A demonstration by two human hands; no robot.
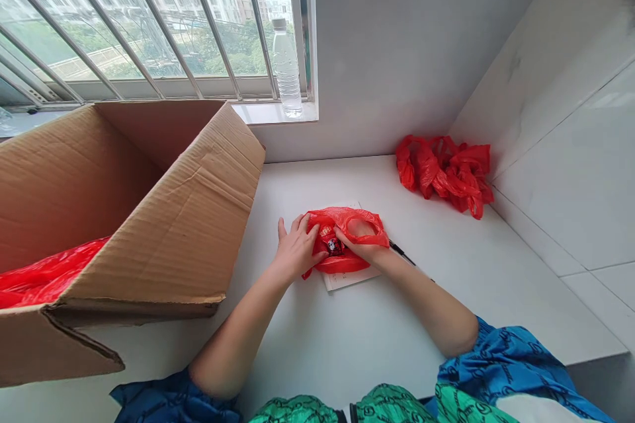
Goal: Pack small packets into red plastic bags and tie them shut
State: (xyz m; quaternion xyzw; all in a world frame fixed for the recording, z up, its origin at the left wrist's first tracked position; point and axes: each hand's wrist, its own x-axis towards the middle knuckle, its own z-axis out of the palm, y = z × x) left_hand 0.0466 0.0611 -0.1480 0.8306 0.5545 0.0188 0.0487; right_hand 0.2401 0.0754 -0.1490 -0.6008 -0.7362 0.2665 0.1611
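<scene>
A red plastic bag [347, 266] lies on the white countertop with its mouth open. Small red wrapped packets [328, 238], one with a dark printed label, show inside it; their kind is too small to make out. At the bag's left side, my left hand [292, 250] has its fingers spread, with fingertips and thumb touching the bag's edge. My right hand [366, 248] reaches in from the right, partly covered by the red plastic and a handle loop. Its fingertips are beside the packets, and most of its fingers are hidden. Beneath the bag lies a sheet of paper [342, 279].
Just right of the bag is a black pen [401, 252]. A large open cardboard box [183, 211] with red plastic [54, 271] inside stands at left. Crumpled red bags [444, 172] lie against the back right corner. On the barred window's sill stands a clear bottle [286, 73].
</scene>
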